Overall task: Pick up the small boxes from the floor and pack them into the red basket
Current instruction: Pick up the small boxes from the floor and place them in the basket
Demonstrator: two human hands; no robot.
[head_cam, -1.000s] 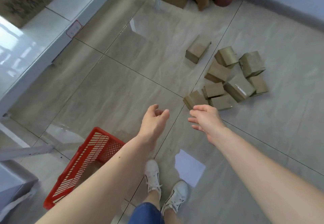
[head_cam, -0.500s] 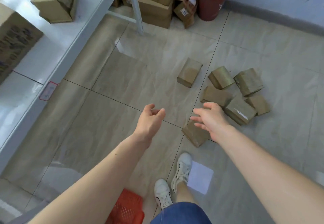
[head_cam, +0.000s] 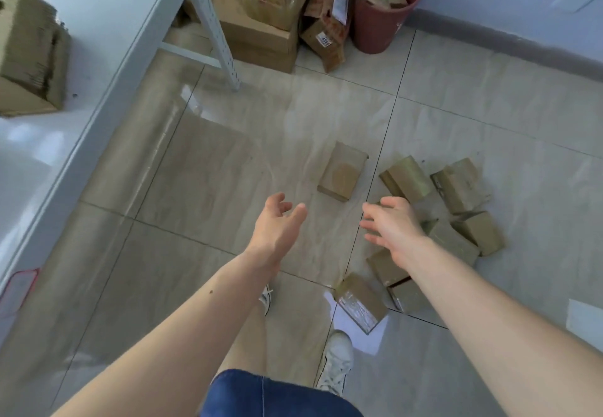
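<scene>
On the floor, small boxes (head_cam: pixel 342 172) remain unpacked; left hand (head_cam: pixel 277 227) and right hand (head_cam: pixel 391 227) spread, empty (red basket unseen).

Bright, soft daylight; pale glare on glossy floor (head_cam: pixel 202 113) tiles and shelf (head_cam: pixel 98 57); motion blur at left; wide-angle bending at edges.

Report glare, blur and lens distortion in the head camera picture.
Head view: window glare sits on the glossy floor tiles beside the white shelf leg; the cardboard box on the shelf is smeared by motion blur; the left hand and right hand look slightly soft; wide-angle bending shows in the baseboard.
</scene>
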